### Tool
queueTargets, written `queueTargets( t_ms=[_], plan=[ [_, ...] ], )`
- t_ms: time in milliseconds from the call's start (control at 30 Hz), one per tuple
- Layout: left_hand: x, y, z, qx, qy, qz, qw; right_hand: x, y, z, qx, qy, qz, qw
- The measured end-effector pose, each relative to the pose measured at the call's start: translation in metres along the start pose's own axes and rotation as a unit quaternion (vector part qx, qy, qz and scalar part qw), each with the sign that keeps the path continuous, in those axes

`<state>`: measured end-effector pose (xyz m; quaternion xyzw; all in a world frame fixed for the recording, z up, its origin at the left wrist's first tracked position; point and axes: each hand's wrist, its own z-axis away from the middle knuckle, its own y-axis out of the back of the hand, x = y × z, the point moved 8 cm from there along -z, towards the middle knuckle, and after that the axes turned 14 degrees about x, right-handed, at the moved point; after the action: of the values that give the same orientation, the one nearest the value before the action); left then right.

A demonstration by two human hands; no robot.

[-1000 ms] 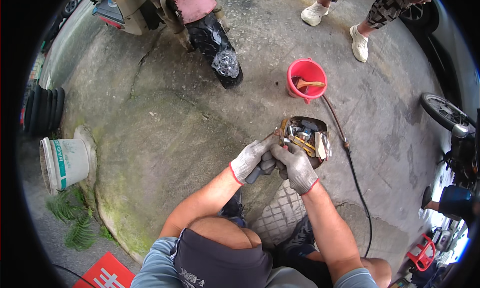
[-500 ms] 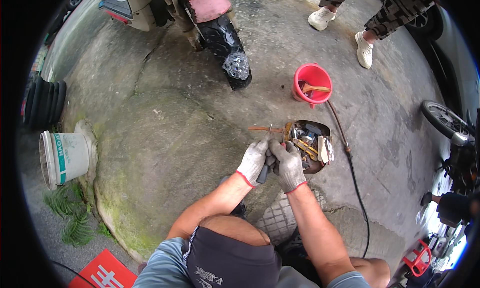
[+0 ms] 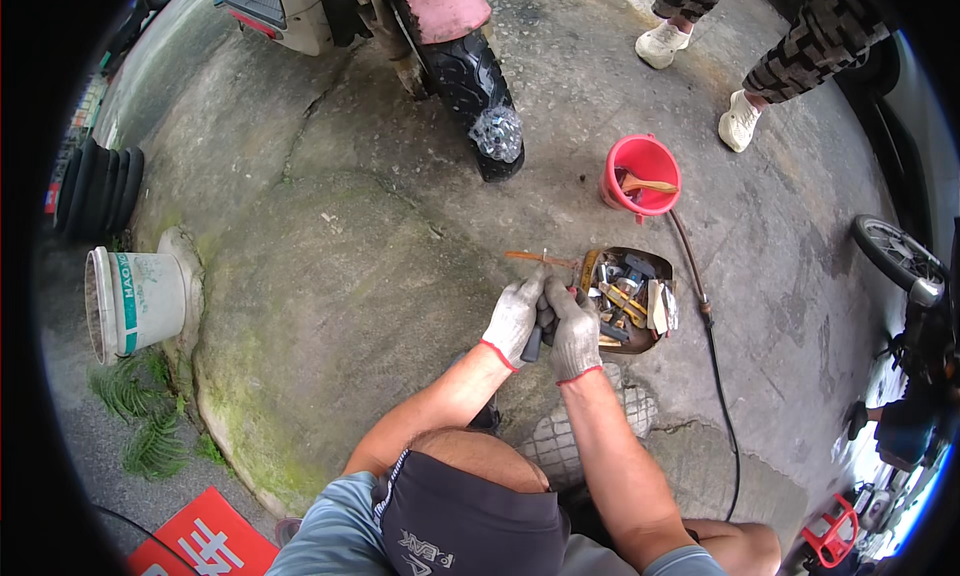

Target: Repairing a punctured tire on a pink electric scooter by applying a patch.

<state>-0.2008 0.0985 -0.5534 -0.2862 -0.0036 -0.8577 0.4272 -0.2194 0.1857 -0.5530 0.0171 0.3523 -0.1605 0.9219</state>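
Both hands wear grey-white work gloves with red cuffs and meet low over the concrete. My left hand (image 3: 514, 318) is closed around a tool with a dark handle (image 3: 532, 347) that sticks out below the fingers. Just beyond the fingertips, an orange-brown strip (image 3: 524, 256) lies across a thin metal tip (image 3: 544, 255). Whether tip and handle belong to one tool is hidden by the gloves. My right hand (image 3: 575, 334) is closed, its fingers pressed against the left. A bit of red shows at its fingers; what it grips is covered. To its right lies an open toolbox (image 3: 626, 350) full of tools.
A red bucket (image 3: 648, 186) with a wooden-handled brush stands beyond the toolbox, a hose (image 3: 716, 376) running alongside. Ahead is a motorbike tyre (image 3: 465, 86) with clear plastic on it. A person's shoes (image 3: 740, 123) stand far right. A white bucket (image 3: 155, 301) lies left.
The view has shifted slightly, so the surroundings sit a little to the right. My hands stay together at the strip, with the right hand turned slightly more upright.
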Motion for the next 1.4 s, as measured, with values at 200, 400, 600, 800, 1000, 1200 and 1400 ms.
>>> queueTargets(
  t_ms=[200,400,600,800,1000,1200,1400],
  plan=[
    [0.001,-0.006,0.004,0.008,-0.002,0.022,1.000,0.002,0.003,-0.001,0.006,0.007,-0.026,1.000],
    [-0.009,0.003,-0.010,-0.028,0.010,0.011,1.000,-0.001,0.000,0.000,-0.051,-0.019,-0.024,0.998],
    [-0.011,0.009,-0.017,-0.043,-0.026,-0.048,0.998,-0.054,0.020,-0.005,-0.048,0.362,0.579,0.729],
    [-0.035,0.014,-0.034,-0.053,-0.106,-0.221,0.968,-0.051,0.059,-0.024,-0.183,0.452,0.648,0.585],
    [0.001,0.044,-0.047,0.042,-0.131,-0.104,0.985,-0.068,0.102,-0.050,-0.109,0.245,0.694,0.668],
    [-0.002,0.024,-0.014,0.001,-0.117,-0.152,0.982,-0.099,0.084,-0.025,-0.009,0.418,0.663,0.621],
    [0.023,0.003,-0.003,-0.030,-0.093,-0.080,0.992,-0.075,0.021,0.039,-0.194,0.351,0.600,0.692]
  ],
)
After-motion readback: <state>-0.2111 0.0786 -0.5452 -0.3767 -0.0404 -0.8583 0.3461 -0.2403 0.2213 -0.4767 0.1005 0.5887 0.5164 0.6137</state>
